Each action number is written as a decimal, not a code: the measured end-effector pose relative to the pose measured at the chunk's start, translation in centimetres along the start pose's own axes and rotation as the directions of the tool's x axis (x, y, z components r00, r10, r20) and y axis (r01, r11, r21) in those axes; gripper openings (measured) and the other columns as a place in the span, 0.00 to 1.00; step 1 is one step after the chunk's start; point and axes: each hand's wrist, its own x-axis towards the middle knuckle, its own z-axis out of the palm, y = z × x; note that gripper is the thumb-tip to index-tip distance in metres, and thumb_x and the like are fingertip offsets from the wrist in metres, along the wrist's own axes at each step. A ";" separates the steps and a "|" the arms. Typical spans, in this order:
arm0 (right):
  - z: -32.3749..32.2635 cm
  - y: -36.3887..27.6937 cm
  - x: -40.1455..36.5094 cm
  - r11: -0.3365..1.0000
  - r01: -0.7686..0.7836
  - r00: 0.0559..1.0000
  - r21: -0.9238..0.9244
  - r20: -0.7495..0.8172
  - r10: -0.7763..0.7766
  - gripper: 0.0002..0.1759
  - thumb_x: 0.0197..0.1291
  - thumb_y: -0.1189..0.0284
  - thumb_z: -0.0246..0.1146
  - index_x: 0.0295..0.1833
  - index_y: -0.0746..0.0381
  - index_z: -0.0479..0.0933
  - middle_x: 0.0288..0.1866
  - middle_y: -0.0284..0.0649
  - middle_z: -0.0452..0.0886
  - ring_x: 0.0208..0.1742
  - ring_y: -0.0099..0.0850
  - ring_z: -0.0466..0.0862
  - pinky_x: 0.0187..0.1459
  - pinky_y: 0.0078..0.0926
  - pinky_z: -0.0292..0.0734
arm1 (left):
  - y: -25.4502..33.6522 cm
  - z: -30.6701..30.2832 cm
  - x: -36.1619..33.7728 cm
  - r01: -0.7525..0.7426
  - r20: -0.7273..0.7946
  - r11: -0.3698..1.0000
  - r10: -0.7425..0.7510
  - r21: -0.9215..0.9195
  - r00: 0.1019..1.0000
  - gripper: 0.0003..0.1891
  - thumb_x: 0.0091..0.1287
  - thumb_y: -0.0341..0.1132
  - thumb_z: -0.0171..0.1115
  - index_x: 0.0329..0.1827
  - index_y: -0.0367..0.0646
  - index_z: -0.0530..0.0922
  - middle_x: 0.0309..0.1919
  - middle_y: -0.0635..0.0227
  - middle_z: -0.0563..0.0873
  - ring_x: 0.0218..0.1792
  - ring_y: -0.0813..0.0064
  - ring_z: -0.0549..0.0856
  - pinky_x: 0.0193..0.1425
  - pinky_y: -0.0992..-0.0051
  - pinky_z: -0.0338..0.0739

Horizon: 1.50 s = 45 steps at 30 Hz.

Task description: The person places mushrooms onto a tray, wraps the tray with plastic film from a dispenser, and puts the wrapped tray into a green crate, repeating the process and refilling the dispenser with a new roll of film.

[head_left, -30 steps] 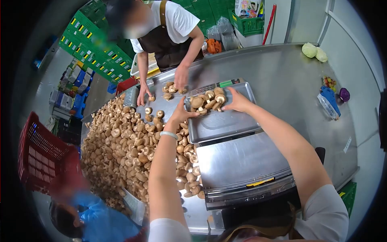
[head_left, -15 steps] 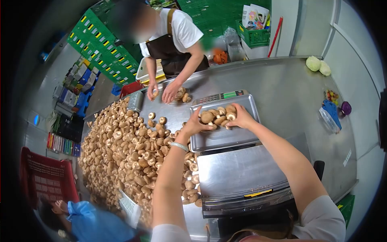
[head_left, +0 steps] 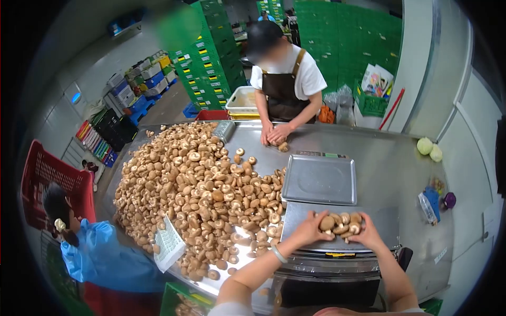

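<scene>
My left hand [head_left: 311, 229] and my right hand [head_left: 369, 235] are cupped around opposite sides of a small cluster of shiitake mushrooms [head_left: 341, 223], fingers curled against it. The cluster is close over the flat metal top [head_left: 298, 215] of a machine at the table's near side. Just beyond my hands is the bare metal weighing tray [head_left: 320, 180] of a scale, with its display strip [head_left: 329, 155] partly hidden behind the tray. To the left of my left hand spreads a large heap of loose shiitake mushrooms [head_left: 195, 195].
Across the steel table [head_left: 385, 168], a person in an apron [head_left: 287, 87] handles mushrooms. A person in blue [head_left: 108, 258] is at the left, near a red crate [head_left: 58, 184]. A pale plastic tray [head_left: 168, 245] lies on the heap. Cabbages [head_left: 429, 149] sit far right.
My hands have carried the mushroom cluster off the scale tray, toward me over the machine top. The view has tilted up, and the person across the table has brought both hands together.
</scene>
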 end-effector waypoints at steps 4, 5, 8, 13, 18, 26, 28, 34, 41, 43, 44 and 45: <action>0.7 0.0 -3.1 0.950 0.112 0.993 -0.292 -0.006 -0.119 0.62 0.38 0.79 0.83 0.77 0.61 0.51 0.68 0.47 0.69 0.64 0.40 0.77 0.58 0.38 0.83 | 0.5 1.4 -3.1 -0.023 -0.010 0.998 0.024 0.063 1.000 0.51 0.53 0.59 0.76 0.79 0.56 0.59 0.57 0.38 0.71 0.52 0.36 0.81 0.57 0.55 0.79; 0.9 0.1 -3.4 0.966 0.084 0.996 -0.246 -0.005 -0.088 0.63 0.37 0.78 0.83 0.77 0.61 0.51 0.69 0.48 0.68 0.66 0.40 0.76 0.61 0.38 0.81 | 0.7 1.5 -3.6 -0.019 -0.014 0.998 0.020 0.060 1.000 0.51 0.54 0.59 0.75 0.79 0.56 0.59 0.57 0.39 0.71 0.52 0.37 0.82 0.55 0.54 0.79; 1.7 -1.6 -4.5 0.957 0.088 0.996 -0.278 0.009 -0.090 0.64 0.36 0.78 0.84 0.78 0.61 0.51 0.72 0.48 0.67 0.67 0.41 0.75 0.63 0.38 0.78 | 1.4 1.0 -5.3 -0.015 -0.028 0.998 0.017 0.063 0.999 0.51 0.55 0.61 0.73 0.80 0.56 0.58 0.56 0.40 0.72 0.50 0.38 0.83 0.52 0.53 0.80; 2.7 -4.1 -5.6 0.937 0.022 0.998 -0.349 -0.040 -0.039 0.68 0.35 0.72 0.85 0.80 0.62 0.48 0.72 0.51 0.69 0.64 0.42 0.79 0.64 0.38 0.76 | 1.5 -0.4 -6.3 -0.087 -0.167 0.945 0.145 0.316 0.975 0.53 0.55 0.63 0.71 0.81 0.52 0.56 0.64 0.44 0.72 0.61 0.43 0.78 0.61 0.54 0.76; 2.7 -3.3 -5.5 0.870 -0.011 0.995 -0.492 -0.088 -0.037 0.70 0.32 0.71 0.86 0.79 0.63 0.49 0.71 0.51 0.70 0.67 0.42 0.77 0.66 0.38 0.74 | -1.8 2.8 -4.1 -0.323 -0.201 0.930 0.355 0.175 0.913 0.52 0.56 0.60 0.72 0.80 0.50 0.56 0.72 0.45 0.66 0.74 0.45 0.64 0.74 0.51 0.62; 3.8 -4.7 -5.9 0.836 -0.028 0.989 -0.549 -0.135 -0.055 0.69 0.29 0.69 0.86 0.78 0.64 0.52 0.71 0.53 0.71 0.72 0.45 0.72 0.72 0.38 0.67 | -1.5 2.8 -4.7 -0.364 -0.307 0.922 0.386 0.129 0.870 0.49 0.57 0.56 0.73 0.78 0.45 0.59 0.72 0.47 0.67 0.73 0.44 0.65 0.75 0.53 0.62; 3.6 -4.7 -5.6 0.835 -0.034 0.989 -0.549 -0.139 -0.051 0.70 0.29 0.69 0.86 0.78 0.65 0.52 0.71 0.53 0.71 0.72 0.45 0.72 0.72 0.37 0.67 | -1.5 2.4 -4.7 -0.287 -0.355 0.958 0.271 0.010 0.895 0.48 0.60 0.55 0.72 0.78 0.42 0.58 0.71 0.44 0.67 0.72 0.43 0.66 0.75 0.54 0.63; 3.3 -2.9 -5.6 0.895 0.029 0.988 -0.445 -0.125 -0.095 0.70 0.28 0.68 0.86 0.78 0.68 0.52 0.71 0.54 0.70 0.72 0.45 0.71 0.72 0.37 0.67 | -2.4 4.6 -4.3 -0.043 -0.307 0.950 -0.057 -0.309 0.950 0.44 0.67 0.56 0.64 0.74 0.31 0.59 0.70 0.40 0.69 0.70 0.44 0.71 0.72 0.58 0.67; 1.4 -1.4 -5.4 0.928 0.074 0.990 -0.365 -0.082 -0.112 0.64 0.36 0.72 0.84 0.77 0.68 0.53 0.70 0.53 0.71 0.70 0.41 0.73 0.71 0.36 0.69 | -0.6 5.3 -4.9 0.037 -0.324 0.962 -0.127 -0.270 0.937 0.42 0.68 0.57 0.62 0.74 0.33 0.61 0.64 0.39 0.76 0.64 0.44 0.77 0.68 0.57 0.72; 0.6 -0.1 -5.3 0.953 0.113 0.990 -0.281 -0.049 -0.132 0.61 0.39 0.74 0.82 0.77 0.68 0.53 0.70 0.51 0.71 0.69 0.38 0.73 0.70 0.36 0.69 | 0.2 5.0 -5.4 0.089 -0.298 0.960 -0.169 -0.264 0.940 0.43 0.68 0.58 0.62 0.74 0.35 0.60 0.60 0.40 0.79 0.60 0.43 0.80 0.64 0.56 0.74; 0.6 -0.4 -5.6 0.957 0.119 0.990 -0.265 -0.041 -0.134 0.60 0.40 0.75 0.82 0.77 0.67 0.52 0.70 0.50 0.71 0.69 0.37 0.73 0.70 0.36 0.69 | 0.2 5.3 -5.5 0.109 -0.282 0.960 -0.183 -0.259 0.942 0.43 0.68 0.59 0.62 0.75 0.36 0.59 0.58 0.40 0.80 0.58 0.43 0.81 0.61 0.55 0.76; 0.7 -1.1 -5.9 0.955 0.131 0.988 -0.266 -0.041 -0.147 0.60 0.41 0.76 0.81 0.78 0.66 0.52 0.69 0.49 0.72 0.69 0.37 0.73 0.70 0.35 0.69 | -1.1 6.2 -4.9 0.074 -0.275 0.935 -0.176 -0.346 0.945 0.43 0.69 0.59 0.61 0.76 0.37 0.58 0.55 0.42 0.83 0.55 0.46 0.84 0.58 0.56 0.77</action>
